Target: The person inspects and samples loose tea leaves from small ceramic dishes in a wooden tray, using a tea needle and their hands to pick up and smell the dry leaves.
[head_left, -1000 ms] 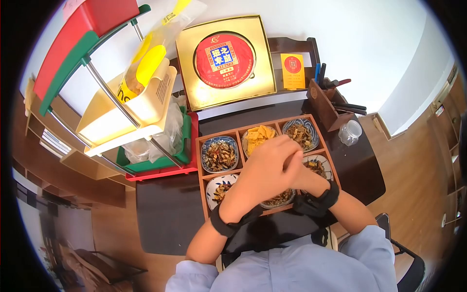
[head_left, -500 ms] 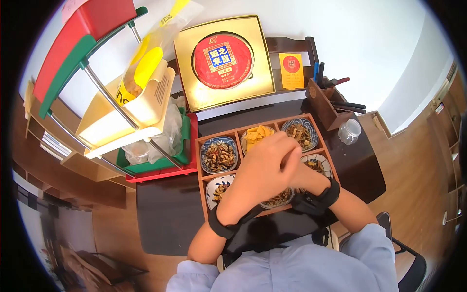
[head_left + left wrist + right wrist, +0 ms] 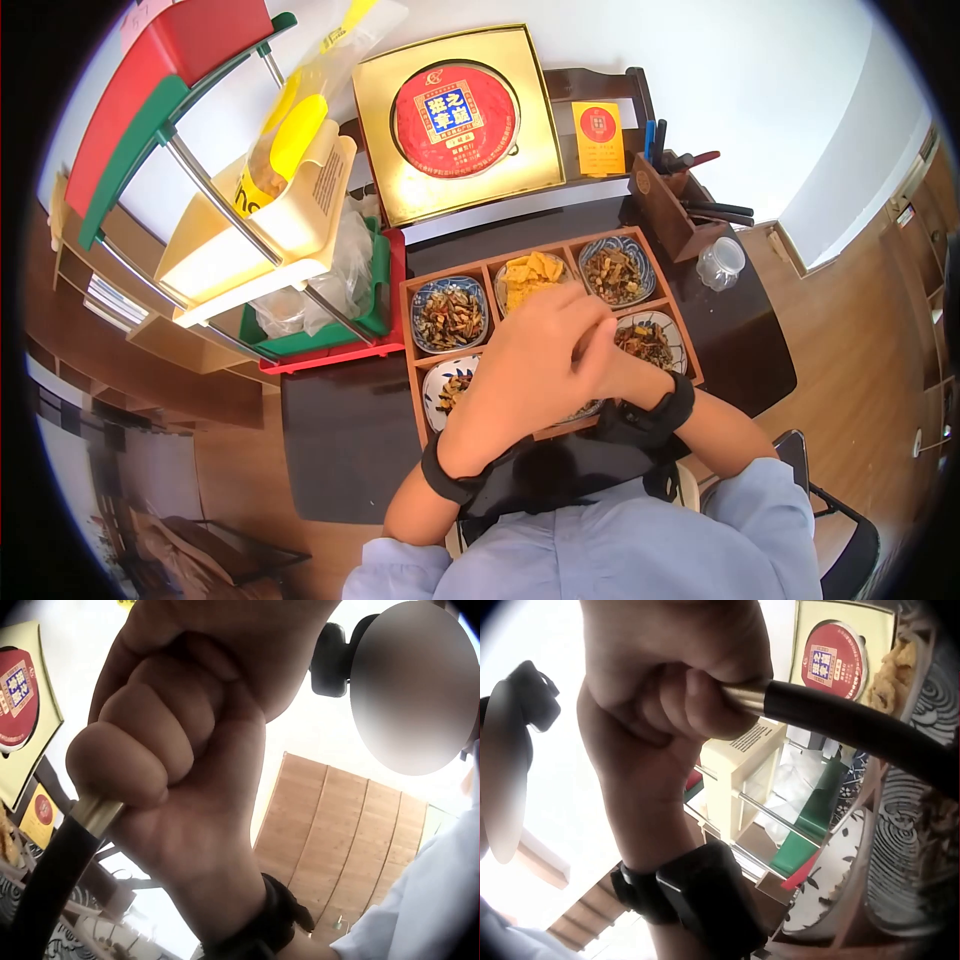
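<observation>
Above a wooden compartment tray point(image 3: 407, 330), the left hand point(image 3: 520, 372) lies against the right hand point(image 3: 632, 368), their fingers curled together. Both wrist views show a black rod point(image 3: 54, 874) point(image 3: 840, 720) with a gold-coloured collar coming out of the clasped fingers towards the tray. In the head view the hands hide the rod. Beyond them is a dish of yellow pieces point(image 3: 530, 280). Dishes of dark dried pieces point(image 3: 450, 315) fill other compartments; the front middle one is mostly covered by the left hand and wrist.
A gold box with a red disc point(image 3: 455, 120) leans behind the tray, beside a yellow card point(image 3: 599, 140). At right are a wooden pen holder point(image 3: 675, 215) and a glass jar point(image 3: 720, 264). A multi-tier rack point(image 3: 330, 345) stands at left.
The joined hands have shifted slightly left and towards the body, so more of the right front dish shows. Their clasp looks unchanged, and the head view has shifted a little.
</observation>
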Tool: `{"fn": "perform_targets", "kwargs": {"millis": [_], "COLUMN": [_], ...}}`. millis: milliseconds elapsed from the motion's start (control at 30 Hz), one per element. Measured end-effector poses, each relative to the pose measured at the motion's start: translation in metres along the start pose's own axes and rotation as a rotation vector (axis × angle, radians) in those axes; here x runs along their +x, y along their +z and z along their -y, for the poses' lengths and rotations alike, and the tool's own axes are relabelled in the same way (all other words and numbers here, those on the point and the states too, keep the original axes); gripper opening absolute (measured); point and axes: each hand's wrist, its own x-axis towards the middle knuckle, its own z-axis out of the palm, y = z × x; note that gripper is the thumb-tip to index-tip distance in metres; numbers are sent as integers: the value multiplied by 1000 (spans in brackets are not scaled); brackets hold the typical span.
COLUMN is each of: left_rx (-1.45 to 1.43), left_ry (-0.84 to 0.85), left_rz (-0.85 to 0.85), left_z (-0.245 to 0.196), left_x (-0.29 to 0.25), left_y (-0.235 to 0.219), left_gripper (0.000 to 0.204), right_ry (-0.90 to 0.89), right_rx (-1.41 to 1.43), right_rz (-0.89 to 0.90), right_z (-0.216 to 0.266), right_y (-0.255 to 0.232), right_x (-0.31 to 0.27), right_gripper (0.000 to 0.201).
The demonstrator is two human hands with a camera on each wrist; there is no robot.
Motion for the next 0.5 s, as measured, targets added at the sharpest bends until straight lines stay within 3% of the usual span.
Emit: {"fn": "perform_targets", "kwargs": {"millis": [100, 167, 267, 400, 467, 500], "left_rx": [11, 14, 7, 2, 4, 26], "left_ry": [-38, -49, -2, -18, -52, -55], "left_rz": [0, -13, -30, -2, 13, 13], "left_z": [6, 4, -8, 5, 10, 6], "left_x": [-1, 0, 1, -5, -5, -2], "left_y": [2, 0, -9, -2, 0, -4], "left_gripper": [12, 12, 12, 11, 11, 11], "right_ry": [104, 120, 46, 30, 167, 58], "right_rx": [11, 105, -94, 37, -56, 12], "right_rz": [-46, 27, 6, -22, -52, -24], "right_z": [-7, -4, 15, 1, -2, -4], "right_y": [2, -1, 3, 10, 8, 7], "right_x": [2, 6, 7, 3, 8, 9], "right_gripper": [31, 30, 30, 31, 30, 28]}}
